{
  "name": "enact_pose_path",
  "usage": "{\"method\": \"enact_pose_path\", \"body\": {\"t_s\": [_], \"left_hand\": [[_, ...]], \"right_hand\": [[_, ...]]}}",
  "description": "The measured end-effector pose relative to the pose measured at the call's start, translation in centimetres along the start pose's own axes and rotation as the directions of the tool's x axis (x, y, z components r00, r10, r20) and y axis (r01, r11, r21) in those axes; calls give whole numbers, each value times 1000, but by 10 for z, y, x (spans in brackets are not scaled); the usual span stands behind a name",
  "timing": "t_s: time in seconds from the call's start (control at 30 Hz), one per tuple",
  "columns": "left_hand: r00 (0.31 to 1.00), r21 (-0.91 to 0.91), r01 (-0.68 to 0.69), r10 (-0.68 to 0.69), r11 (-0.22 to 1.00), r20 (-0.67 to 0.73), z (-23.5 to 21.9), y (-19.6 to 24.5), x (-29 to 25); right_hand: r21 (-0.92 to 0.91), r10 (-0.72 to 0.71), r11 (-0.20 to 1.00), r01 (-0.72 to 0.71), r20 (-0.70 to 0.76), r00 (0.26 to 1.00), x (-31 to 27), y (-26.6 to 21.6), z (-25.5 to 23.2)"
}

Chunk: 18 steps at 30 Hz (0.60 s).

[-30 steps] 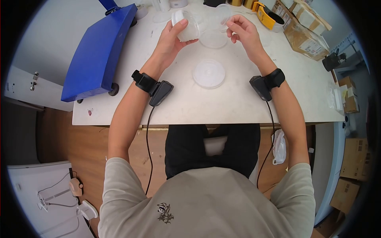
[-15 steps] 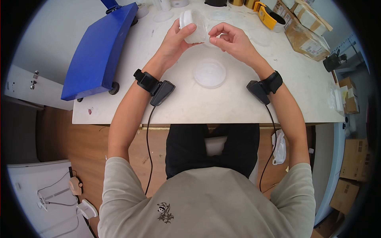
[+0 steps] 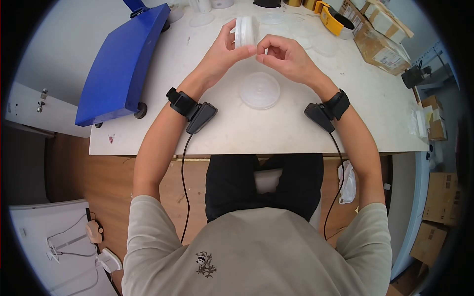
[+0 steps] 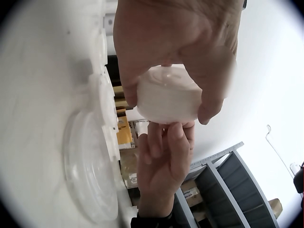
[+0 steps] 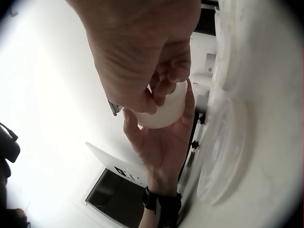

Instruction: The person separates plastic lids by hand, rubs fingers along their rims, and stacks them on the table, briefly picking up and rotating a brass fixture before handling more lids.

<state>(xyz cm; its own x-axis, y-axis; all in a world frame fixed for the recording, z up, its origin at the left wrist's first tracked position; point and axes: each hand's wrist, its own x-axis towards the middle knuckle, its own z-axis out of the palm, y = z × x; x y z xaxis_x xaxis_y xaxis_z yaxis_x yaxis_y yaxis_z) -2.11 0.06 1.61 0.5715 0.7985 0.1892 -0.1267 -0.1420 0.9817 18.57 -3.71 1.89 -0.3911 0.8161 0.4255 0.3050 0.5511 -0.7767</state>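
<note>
In the head view, a round translucent plastic tub [image 3: 246, 30] with a thick white band at its left end is held on its side above the table. My left hand [image 3: 221, 58] grips it, thumb along the near side and fingers round the far side. My right hand [image 3: 287, 60] is at the tub's right end, fingers curled, fingertips meeting the left thumb tip. In the right wrist view, the right thumb and forefinger pinch at the rim of the tub [image 5: 167, 111]. A clear round lid [image 3: 260, 91] lies flat on the table, nearer my body.
More clear lids [image 3: 324, 47] lie on the white table [image 3: 207, 138] beyond my hands. A blue platform [image 3: 121, 64] stands at left. Cardboard boxes [image 3: 380, 49] and a yellow-and-black item [image 3: 338, 22] are at back right. Cables hang from both wrist cameras.
My right hand has moved left, from beside clear plastic pieces to the tub's rim. My left hand has shifted slightly right and turned the tub more edge-on.
</note>
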Motion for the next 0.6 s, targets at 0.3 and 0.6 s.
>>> {"method": "enact_pose_path", "body": {"t_s": [0.3,0.6], "left_hand": [[999,63,-31,33,998,-38,-2,-2,2],[997,168,-25,36,985,-62,2,0,1]], "right_hand": [[47,-15,999,14,9,1000,0,5,0],[41,10,999,-9,-30,999,2,15,1]]}}
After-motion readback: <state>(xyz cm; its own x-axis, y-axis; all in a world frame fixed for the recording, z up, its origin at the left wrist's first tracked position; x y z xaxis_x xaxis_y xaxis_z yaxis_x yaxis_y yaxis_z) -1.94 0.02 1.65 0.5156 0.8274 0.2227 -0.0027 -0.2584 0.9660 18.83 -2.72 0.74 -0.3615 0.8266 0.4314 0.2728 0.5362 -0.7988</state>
